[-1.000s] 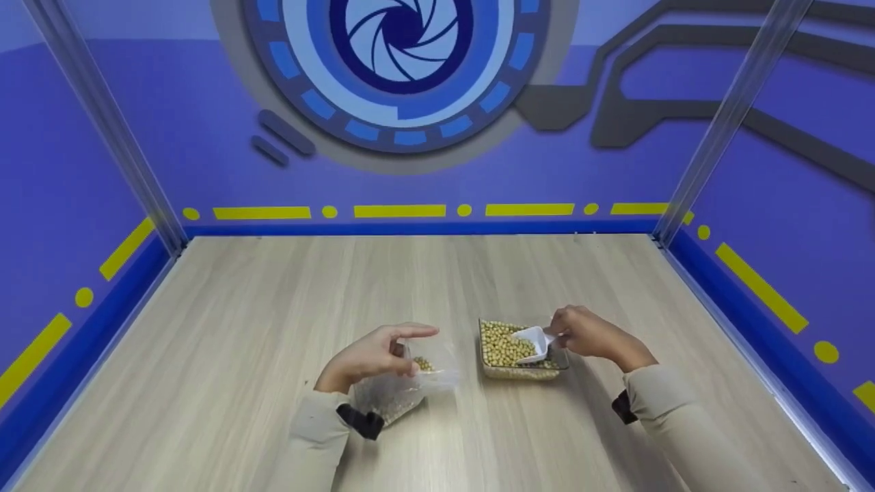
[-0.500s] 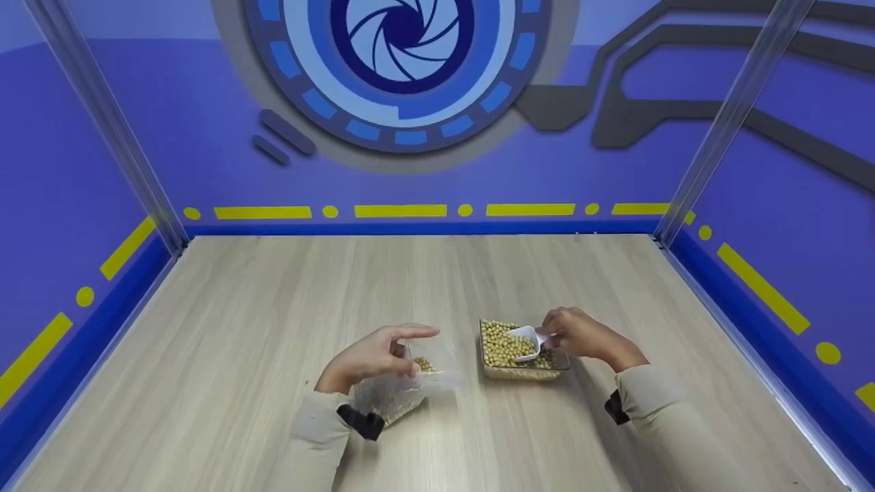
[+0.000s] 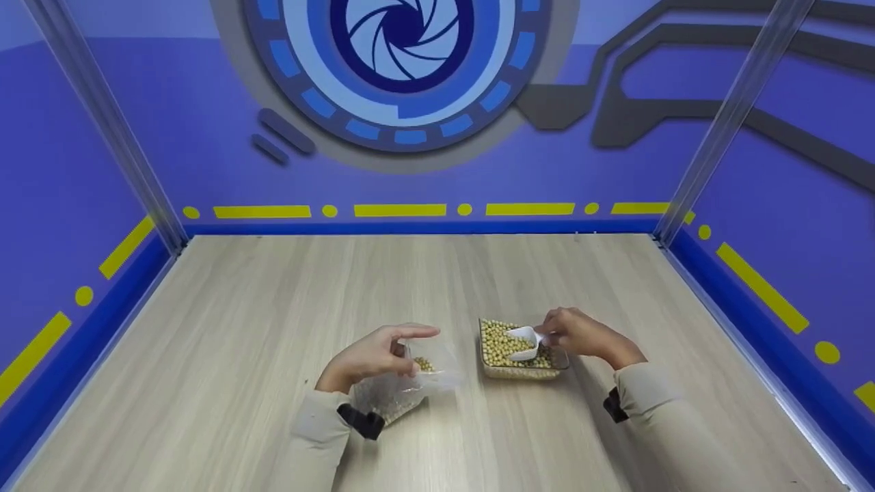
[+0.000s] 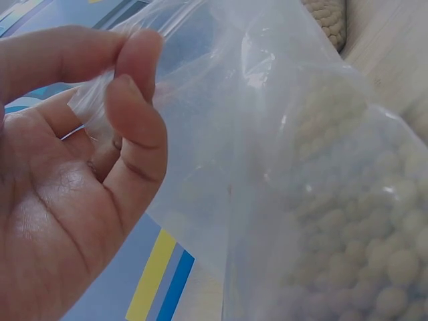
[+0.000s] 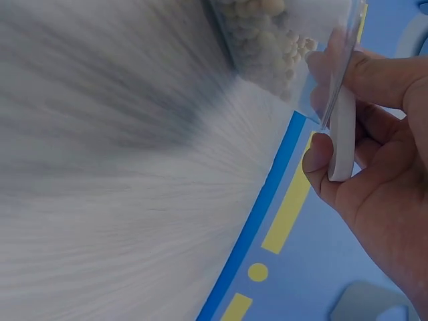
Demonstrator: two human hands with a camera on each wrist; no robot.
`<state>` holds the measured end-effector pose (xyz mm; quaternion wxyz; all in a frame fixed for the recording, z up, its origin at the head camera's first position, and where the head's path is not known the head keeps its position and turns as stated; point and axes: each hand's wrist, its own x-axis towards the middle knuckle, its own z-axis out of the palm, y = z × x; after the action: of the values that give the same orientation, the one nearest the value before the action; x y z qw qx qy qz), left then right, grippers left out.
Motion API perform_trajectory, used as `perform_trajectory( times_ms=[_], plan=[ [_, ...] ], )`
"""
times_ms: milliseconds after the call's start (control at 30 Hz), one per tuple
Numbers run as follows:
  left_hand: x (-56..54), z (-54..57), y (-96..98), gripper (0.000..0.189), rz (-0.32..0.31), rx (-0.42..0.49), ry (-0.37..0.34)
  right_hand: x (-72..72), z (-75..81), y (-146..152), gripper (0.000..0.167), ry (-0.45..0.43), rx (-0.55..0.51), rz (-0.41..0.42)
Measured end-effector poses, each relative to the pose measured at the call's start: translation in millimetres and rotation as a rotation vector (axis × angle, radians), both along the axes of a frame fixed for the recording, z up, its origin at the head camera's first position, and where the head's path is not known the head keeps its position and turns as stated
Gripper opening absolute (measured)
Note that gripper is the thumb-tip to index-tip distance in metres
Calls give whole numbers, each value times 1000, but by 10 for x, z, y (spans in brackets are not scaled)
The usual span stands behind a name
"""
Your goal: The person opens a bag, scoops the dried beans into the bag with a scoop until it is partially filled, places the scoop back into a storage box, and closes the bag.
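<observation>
A clear plastic bag (image 3: 393, 396) with round tan beans (image 4: 364, 254) inside stands on the table, its mouth spread. My left hand (image 3: 372, 357) pinches the bag's upper edge between curled fingers and thumb, as the left wrist view shows. To the right sits a clear rectangular container (image 3: 523, 373) full of the same beans. My right hand (image 3: 581, 331) grips the handle of a small white scoop (image 3: 525, 342), whose bowl lies among the beans in the container. In the right wrist view the white handle (image 5: 343, 134) runs between thumb and fingers beside the container's wall.
The wood-grain table (image 3: 328, 287) extends around both things. A blue back wall (image 3: 171, 137) with yellow markings closes off the far side, with side walls left and right. A wide gap of table separates the bag from the container.
My right hand has moved a little to the left, pushing the scoop further into the beans and tilting it slightly. The left hand and the bag have stayed in place.
</observation>
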<state>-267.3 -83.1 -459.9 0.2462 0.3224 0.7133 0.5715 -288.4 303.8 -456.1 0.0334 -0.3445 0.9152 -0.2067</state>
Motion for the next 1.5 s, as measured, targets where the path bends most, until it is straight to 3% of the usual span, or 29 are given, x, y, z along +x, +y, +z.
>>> perform_trajectory(
  times_ms=[367, 700, 900, 1067, 1333, 1500],
  plan=[
    [-11, -4, 5, 66, 3, -1, -13, -15, -5, -77, 20, -51, 19, -84],
    [-8, -9, 10, 66, 2, -1, -18, -45, -79, -83, 17, 101, -8, -10],
    [-8, -6, 8, 66, -6, 7, -20, -55, -121, -76, 16, 159, -22, -12],
    [-16, -19, 6, 66, -19, 12, -13, -47, -143, -68, 20, 128, -40, -48],
    [-24, -30, 8, 66, -1, -11, -8, -56, -192, -35, 23, 158, -69, -29],
    [-28, -38, 12, 65, 2, -16, 4, -60, -191, -35, 25, 119, -76, -44]
  ],
)
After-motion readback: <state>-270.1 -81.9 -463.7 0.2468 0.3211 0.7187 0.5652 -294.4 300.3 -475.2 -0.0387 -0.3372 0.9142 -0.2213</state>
